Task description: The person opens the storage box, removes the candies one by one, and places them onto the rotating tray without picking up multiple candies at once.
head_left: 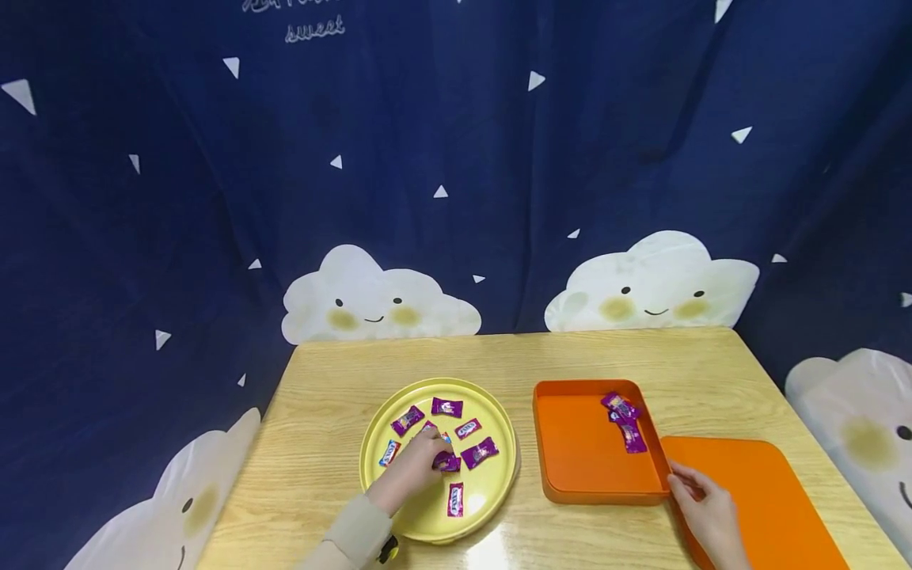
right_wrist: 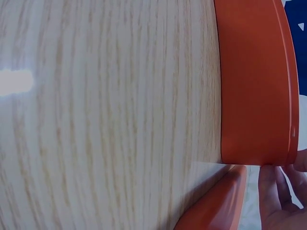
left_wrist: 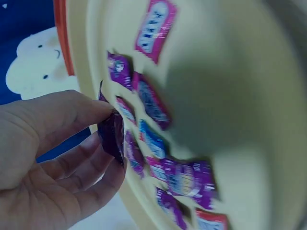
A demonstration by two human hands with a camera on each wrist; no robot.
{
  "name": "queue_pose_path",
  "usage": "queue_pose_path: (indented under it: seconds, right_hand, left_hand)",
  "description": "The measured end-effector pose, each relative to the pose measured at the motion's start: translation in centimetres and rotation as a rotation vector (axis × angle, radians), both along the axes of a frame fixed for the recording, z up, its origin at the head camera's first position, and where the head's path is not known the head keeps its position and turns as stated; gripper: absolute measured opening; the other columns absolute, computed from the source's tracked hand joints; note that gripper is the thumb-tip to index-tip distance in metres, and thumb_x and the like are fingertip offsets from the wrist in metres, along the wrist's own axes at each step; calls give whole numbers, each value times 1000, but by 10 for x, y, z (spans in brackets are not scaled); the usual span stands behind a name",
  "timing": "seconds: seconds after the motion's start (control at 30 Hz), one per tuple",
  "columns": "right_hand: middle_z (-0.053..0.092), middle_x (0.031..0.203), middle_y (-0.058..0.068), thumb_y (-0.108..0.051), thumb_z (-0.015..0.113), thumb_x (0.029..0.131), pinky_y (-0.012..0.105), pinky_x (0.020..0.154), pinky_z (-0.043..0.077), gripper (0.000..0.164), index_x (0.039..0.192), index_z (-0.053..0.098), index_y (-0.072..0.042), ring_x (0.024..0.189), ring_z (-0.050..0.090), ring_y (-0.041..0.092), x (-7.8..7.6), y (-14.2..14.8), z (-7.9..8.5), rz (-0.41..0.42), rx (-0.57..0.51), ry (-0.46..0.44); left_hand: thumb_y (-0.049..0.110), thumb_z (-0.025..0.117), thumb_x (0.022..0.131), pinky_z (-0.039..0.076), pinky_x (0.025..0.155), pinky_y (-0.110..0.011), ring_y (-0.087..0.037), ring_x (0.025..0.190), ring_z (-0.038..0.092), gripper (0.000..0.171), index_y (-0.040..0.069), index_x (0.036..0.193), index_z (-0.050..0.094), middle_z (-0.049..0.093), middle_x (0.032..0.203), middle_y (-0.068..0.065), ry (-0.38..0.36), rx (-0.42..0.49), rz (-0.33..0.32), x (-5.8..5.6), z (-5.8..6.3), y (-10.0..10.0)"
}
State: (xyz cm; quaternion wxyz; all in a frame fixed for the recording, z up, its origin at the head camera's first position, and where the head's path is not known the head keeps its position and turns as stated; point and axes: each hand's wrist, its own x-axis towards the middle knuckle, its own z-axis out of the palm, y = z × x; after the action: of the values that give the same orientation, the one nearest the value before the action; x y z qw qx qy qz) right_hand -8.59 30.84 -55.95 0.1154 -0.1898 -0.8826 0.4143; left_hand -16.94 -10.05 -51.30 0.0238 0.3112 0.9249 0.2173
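Over the round yellow tray (head_left: pixel 490 497), my left hand (head_left: pixel 416 467) pinches a purple-wrapped candy (left_wrist: pixel 111 132) between thumb and fingertips. Several purple candies (head_left: pixel 480 453) and smaller pink or red-and-blue ones (head_left: pixel 455 499) lie on the tray around it. My right hand (head_left: pixel 708 511) holds the near right corner of an open orange box (head_left: pixel 580 443), with its fingers at the wall and rim in the right wrist view. A few purple candies (head_left: pixel 631 435) lie together on the right side inside the box.
A flat orange lid (head_left: pixel 769 491) lies right of the box, partly behind my right hand. Tray, box and lid share a light wooden table (head_left: pixel 321 412). A dark blue curtain (head_left: pixel 427 119) with clouds and white triangles hangs behind.
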Motion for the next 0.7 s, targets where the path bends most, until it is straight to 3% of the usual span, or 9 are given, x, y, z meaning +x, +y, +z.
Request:
queue_pose_path:
  seconds: [0.33, 0.7]
  right_hand:
    - [67, 91, 19, -15, 62, 87, 4, 57, 38, 30, 110, 63, 4, 65, 46, -16, 0, 1, -1, 13, 25, 38]
    - [68, 88, 18, -14, 63, 86, 4, 57, 38, 29, 109, 63, 4, 65, 47, -16, 0, 1, -5, 7, 25, 58]
  left_hand:
    - [-9, 69, 60, 47, 68, -22, -9, 74, 50, 33, 4, 90, 68, 54, 84, 0, -144, -41, 52, 13, -17, -11]
    - [-9, 70, 65, 48, 70, -23, -12, 76, 52, 29, 4, 91, 67, 56, 84, -2, -132, -56, 35, 19, -23, -14]
